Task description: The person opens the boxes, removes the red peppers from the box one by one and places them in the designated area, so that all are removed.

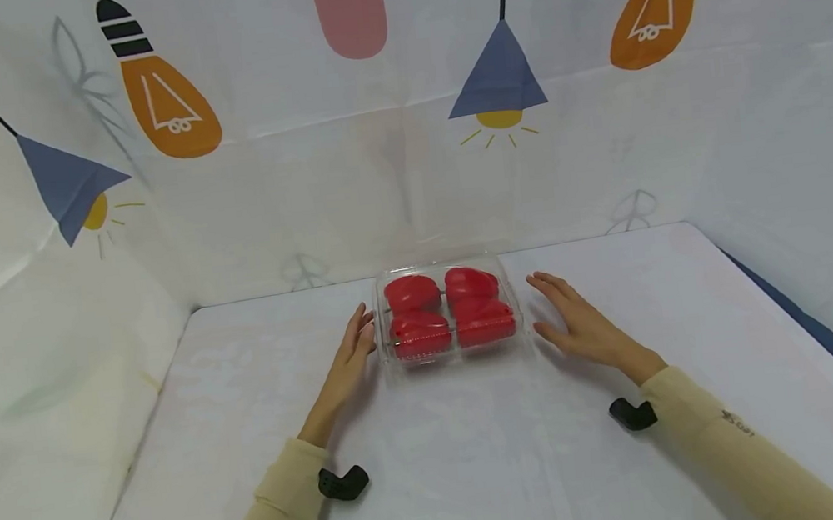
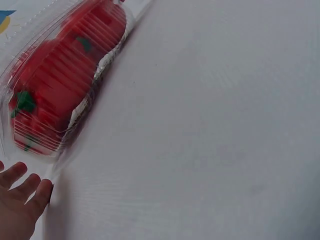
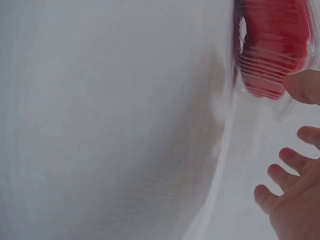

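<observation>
A clear ribbed plastic clamshell box [image 1: 456, 358] lies on the white table, its lid closed. Inside sit several glossy red pieces [image 1: 414, 294] that look like peppers; the left wrist view shows green bits [image 2: 26, 101] on them. My left hand [image 1: 344, 371] is at the box's left side, fingers straight, very near or touching its wall; which one I cannot tell. On the other side, my right hand [image 1: 585, 329] hovers with fingers spread and a gap to the box. Neither hand holds anything.
White cloth walls printed with lamps [image 1: 496, 72] and bulbs [image 1: 171, 103] stand behind and to the left. The white tabletop [image 1: 451, 458] stretches in front of the box. Small black pieces [image 1: 343, 483] stick out at both wrists.
</observation>
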Motion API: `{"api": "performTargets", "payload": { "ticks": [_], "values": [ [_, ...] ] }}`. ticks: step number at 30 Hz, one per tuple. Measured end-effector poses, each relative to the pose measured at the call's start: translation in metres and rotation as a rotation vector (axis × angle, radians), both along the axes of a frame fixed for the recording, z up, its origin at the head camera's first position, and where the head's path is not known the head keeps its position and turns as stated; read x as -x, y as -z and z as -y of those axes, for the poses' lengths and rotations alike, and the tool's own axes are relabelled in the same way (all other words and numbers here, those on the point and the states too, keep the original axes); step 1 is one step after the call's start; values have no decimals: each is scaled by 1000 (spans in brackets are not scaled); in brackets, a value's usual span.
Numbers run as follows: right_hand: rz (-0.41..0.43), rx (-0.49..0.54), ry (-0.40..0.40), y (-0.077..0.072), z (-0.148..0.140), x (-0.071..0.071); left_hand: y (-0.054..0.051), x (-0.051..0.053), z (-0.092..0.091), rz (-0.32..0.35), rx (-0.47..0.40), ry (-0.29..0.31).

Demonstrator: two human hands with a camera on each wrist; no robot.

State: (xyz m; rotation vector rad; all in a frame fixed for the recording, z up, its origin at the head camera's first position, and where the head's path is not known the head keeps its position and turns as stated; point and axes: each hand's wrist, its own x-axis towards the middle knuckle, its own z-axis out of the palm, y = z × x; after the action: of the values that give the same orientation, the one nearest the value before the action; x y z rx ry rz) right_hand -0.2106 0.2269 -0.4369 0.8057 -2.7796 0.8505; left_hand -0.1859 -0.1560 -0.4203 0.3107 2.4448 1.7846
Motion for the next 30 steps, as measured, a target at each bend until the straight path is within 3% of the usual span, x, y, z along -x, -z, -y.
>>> {"api": "performTargets", "payload": {
  "ticks": [5,7,9,12,14,18,26,30],
  "values": [
    [-44,36,-29,1,5,-2,1,-4,-5,15,1,5],
    [-41,47,-37,2,5,-2,12,-1,-4,-7,-13,2],
    [-32,54,-42,2,6,-3,14,-1,-5,-11,-21,3],
    [-11,73,-56,1,6,-5,14,-4,-8,-14,2,2],
    [-6,85,-75,1,7,-7,4,-10,-11,5,28,12],
    [12,113,-130,0,9,-11,6,-12,-13,1,33,27],
    [2,145,-193,-2,24,-18,40,2,-8,-23,14,41],
    [-40,89,-174,-2,34,-19,46,2,-7,-55,-6,41]
  ]
}}
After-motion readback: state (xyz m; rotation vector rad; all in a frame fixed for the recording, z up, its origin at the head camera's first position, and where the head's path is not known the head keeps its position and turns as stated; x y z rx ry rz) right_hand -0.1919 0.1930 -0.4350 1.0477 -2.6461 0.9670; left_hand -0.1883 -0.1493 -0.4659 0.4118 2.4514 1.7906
